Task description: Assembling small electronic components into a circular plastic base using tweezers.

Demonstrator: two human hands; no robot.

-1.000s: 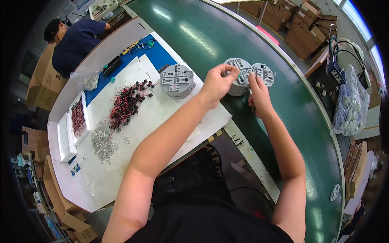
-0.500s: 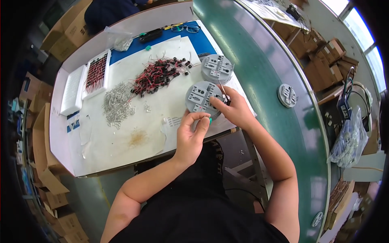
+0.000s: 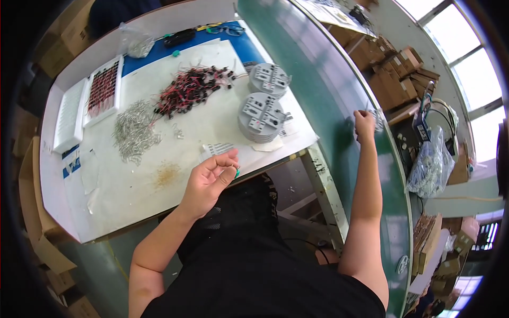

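Observation:
My left hand [image 3: 208,180] is held above the table's front edge, thumb and fingers closed around a small green piece [image 3: 237,173]; its kind cannot be made out. My right arm stretches across the green belt, and my right hand [image 3: 364,126] has its fingers drawn together at a grey round plate [image 3: 378,121]. The hand partly covers that plate, and what the fingertips grip is hidden. Two stacks of grey round plates with small dark parts stand at the table's right: a nearer stack [image 3: 261,117] and a farther stack [image 3: 269,79].
On the white-covered table [image 3: 196,132] lie a heap of black parts with red wires [image 3: 193,90] and a pile of small silvery pieces [image 3: 135,130]. White foam trays [image 3: 70,114], a plastic bag [image 3: 139,45] and glasses [image 3: 227,29] are farther back. Another plate [image 3: 402,264] lies on the belt.
My right hand has left the near stack and reached right, over the belt. My left hand has drawn back from the stack toward me, still pinching the green piece. The view has shifted.

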